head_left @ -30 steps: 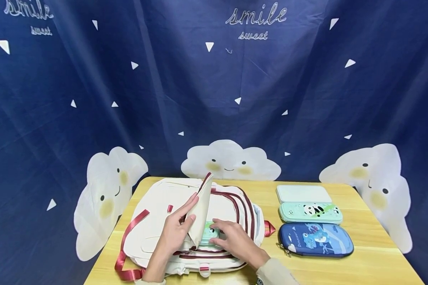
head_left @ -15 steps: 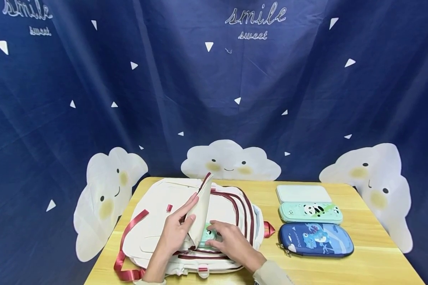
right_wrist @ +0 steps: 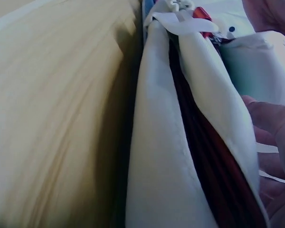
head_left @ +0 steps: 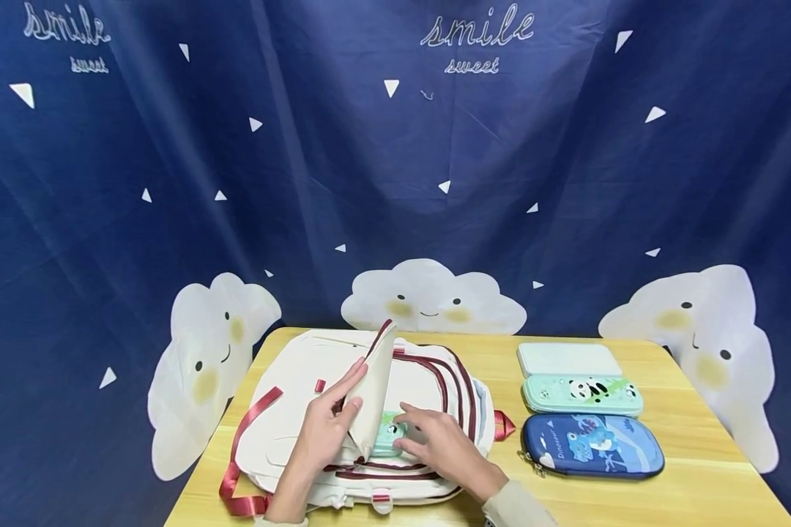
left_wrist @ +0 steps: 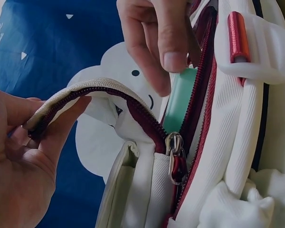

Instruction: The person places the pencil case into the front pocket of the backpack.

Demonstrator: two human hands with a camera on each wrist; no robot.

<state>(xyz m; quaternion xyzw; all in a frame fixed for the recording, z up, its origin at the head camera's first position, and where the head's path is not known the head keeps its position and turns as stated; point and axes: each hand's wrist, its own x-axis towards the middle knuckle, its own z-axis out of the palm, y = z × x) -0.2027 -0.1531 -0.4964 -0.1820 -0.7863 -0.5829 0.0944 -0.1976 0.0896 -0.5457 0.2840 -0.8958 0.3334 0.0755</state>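
Note:
A white backpack with dark red zips lies flat on the table. My left hand holds up its front pocket flap, thumb on one side and fingers on the other; the left wrist view shows the zip edge pinched. A mint-green pencil case with a panda print sits partly inside the open pocket, its inner part hidden by the flap. My right hand is over the case's outer end, thumb and fingers spread apart and lightly bent. In the left wrist view the thumb is at the case's end.
To the right lie a pale case, a mint panda pencil case and a dark blue dinosaur case. A red strap trails off the backpack's left side. A navy cloud-print curtain hangs behind the table.
My right hand moved left over the pencil case, then drew back a little to the right. My left hand keeps the flap raised. The head view has shifted slightly.

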